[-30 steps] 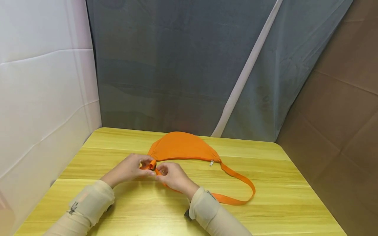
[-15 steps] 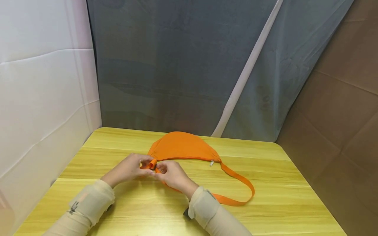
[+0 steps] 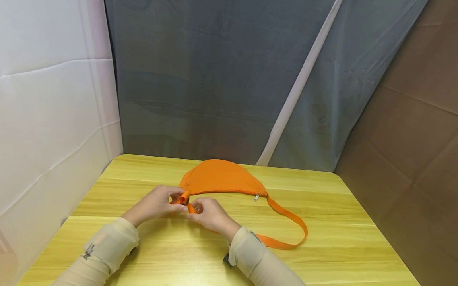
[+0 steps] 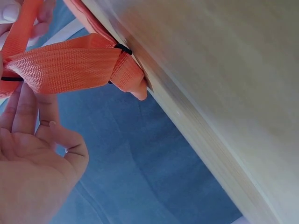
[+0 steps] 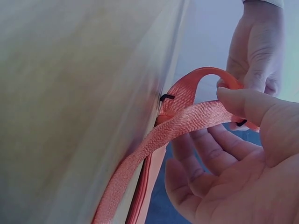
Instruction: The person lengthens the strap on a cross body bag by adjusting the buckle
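An orange waist bag (image 3: 222, 178) lies on the table, its zipper pull (image 3: 256, 197) at the front right. Its webbing strap (image 3: 279, 242) loops round on the right and back to the hands. At the bag's left end, my left hand (image 3: 157, 202) pinches a doubled loop of strap by a black slider (image 4: 11, 79). Close beside it, my right hand (image 3: 212, 216) pinches the strap between thumb and fingers. Another black strap fitting (image 5: 167, 97) shows nearer the bag's end in the right wrist view. Fingers partly cover the held slider.
The wood-grain table (image 3: 340, 222) has rounded far corners. A grey cloth (image 3: 214, 79) hangs behind it, with a white sheet (image 3: 53, 99) on the left and a brown one (image 3: 411, 151) on the right.
My right hand has shifted slightly, and a little more strap shows between the hands. The strap's right-hand loop has drawn in a touch to the left. My left hand stays nearly still.
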Demonstrator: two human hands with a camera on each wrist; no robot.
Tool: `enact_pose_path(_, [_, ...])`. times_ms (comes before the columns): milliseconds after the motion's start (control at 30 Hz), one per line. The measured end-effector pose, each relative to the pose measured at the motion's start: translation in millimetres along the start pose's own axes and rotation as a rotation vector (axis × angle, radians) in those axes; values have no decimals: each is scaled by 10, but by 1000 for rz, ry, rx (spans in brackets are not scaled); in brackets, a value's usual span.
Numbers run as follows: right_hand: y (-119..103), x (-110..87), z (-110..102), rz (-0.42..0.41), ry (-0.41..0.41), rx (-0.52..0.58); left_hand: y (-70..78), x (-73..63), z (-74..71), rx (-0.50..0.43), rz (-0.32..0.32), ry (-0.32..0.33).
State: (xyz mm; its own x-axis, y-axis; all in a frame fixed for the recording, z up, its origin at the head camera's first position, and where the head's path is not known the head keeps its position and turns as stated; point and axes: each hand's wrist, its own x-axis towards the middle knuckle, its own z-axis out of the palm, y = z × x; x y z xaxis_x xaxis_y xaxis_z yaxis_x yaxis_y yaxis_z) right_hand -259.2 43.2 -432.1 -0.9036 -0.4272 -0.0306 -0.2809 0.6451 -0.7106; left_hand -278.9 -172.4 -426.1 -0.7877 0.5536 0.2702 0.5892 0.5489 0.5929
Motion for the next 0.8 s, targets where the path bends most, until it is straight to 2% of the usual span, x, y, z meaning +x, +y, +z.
enact_pose_path(200, [1,-5,-6,-11,-3,8,4,-1,-8,-1,-14,-4])
enact_pose_path(400, [4,-2,-5,-3,2,15,4,-1,-24,-18,8,-2])
enact_pose_path(800, [17,8,-6,2,7,84,-4,-2,-26,-22,4,1])
